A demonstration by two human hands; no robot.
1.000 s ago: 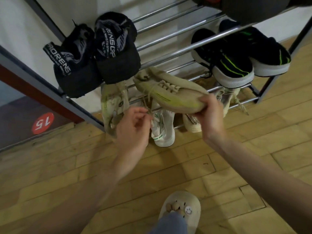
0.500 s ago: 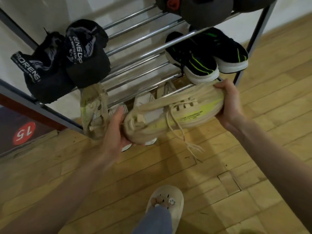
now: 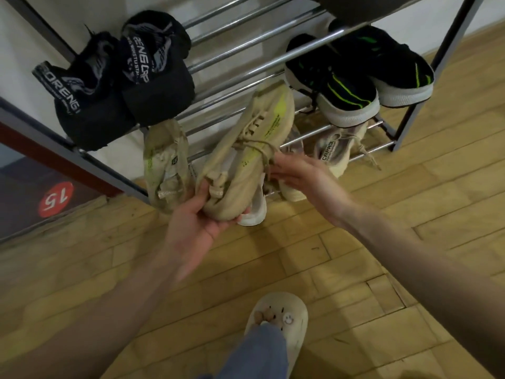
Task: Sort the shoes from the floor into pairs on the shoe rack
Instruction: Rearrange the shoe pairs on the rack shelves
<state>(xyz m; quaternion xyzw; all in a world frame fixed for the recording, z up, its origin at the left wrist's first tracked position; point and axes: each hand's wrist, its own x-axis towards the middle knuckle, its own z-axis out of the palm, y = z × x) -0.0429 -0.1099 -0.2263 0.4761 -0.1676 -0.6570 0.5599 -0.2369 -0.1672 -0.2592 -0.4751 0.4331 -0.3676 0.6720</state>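
Note:
My left hand (image 3: pixel 196 222) grips the heel of a beige sneaker with a yellow-green stripe (image 3: pixel 246 157), toe pointing up toward the rack's bars. Its matching beige sneaker (image 3: pixel 165 165) stands on the lowest shelf of the metal shoe rack (image 3: pixel 246 42), just to the left. My right hand (image 3: pixel 297 173) hovers beside the held shoe's laces, fingers stretched out and blurred, holding nothing. A white sneaker (image 3: pixel 255 212) peeks out behind the held shoe.
Two black high-top shoes (image 3: pixel 114 77) sit on the left of the middle shelf, a black pair with green stripes (image 3: pixel 355 75) on the right. Another beige sneaker (image 3: pixel 336 151) lies on the lowest shelf at right. My slippered foot (image 3: pixel 278 318) stands on the wooden floor.
The held beige sneaker turned from lying sideways to toe-up, next to its mate. My right hand let go of its toe; my left hand now holds the heel.

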